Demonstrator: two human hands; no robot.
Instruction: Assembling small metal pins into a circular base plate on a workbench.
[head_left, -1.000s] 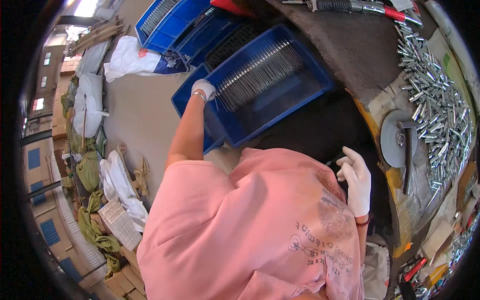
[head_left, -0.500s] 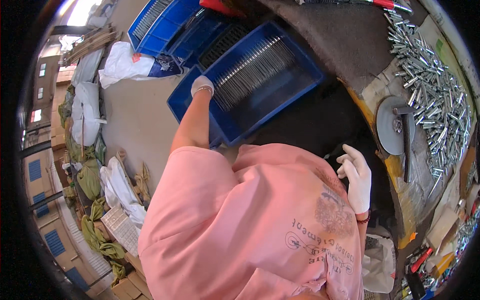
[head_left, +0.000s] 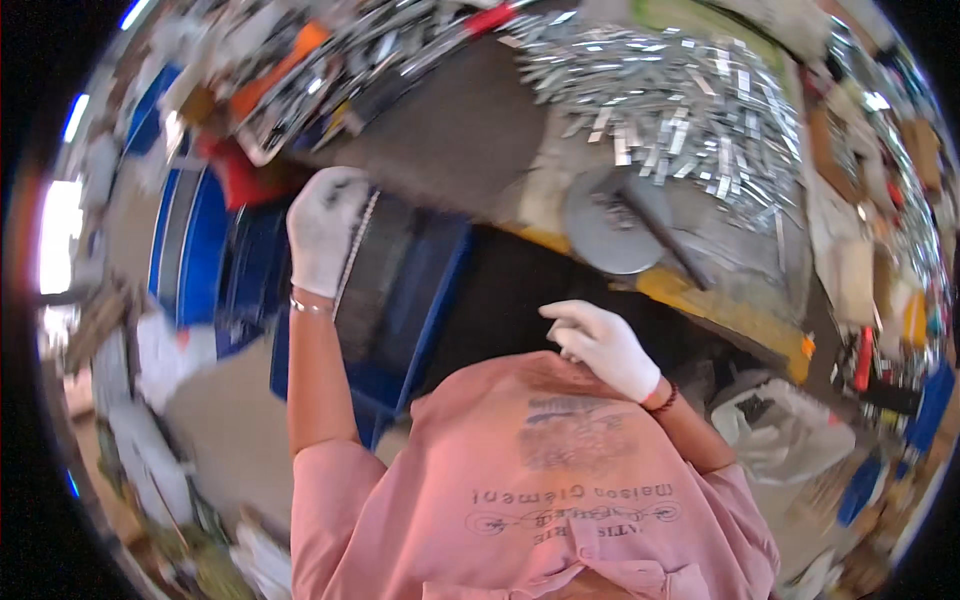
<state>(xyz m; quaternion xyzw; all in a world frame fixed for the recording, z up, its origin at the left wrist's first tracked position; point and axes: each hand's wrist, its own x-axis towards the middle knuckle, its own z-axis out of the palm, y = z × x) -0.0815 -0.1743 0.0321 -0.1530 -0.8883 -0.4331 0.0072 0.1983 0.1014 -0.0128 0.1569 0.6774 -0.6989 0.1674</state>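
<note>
My left hand (head_left: 325,230), in a white glove with dark smudges, is raised over the blue crate (head_left: 440,290) at the left. Its fingers curl in, and anything inside them is hidden. Beside that hand, a row of thin metal rods (head_left: 385,265) lies in the crate, blurred and partly covered by the glove. My right hand (head_left: 605,345), also white-gloved, hovers in front of my pink shirt. Its fingers are loosely bent and apart, with nothing in them.
A grey disc (head_left: 612,225) with a dark bar handle (head_left: 665,235) sits at the bench's yellow edge (head_left: 715,320). Behind it spreads a heap of shiny metal pieces (head_left: 690,110). More blue crates (head_left: 190,250) stand at the left, and a white plastic bag (head_left: 785,430) at the right.
My view has swung right, so the bench and metal heap now fill the top. My left hand has lifted from the crate's near side toward its far end. My right hand remains before my shirt.
</note>
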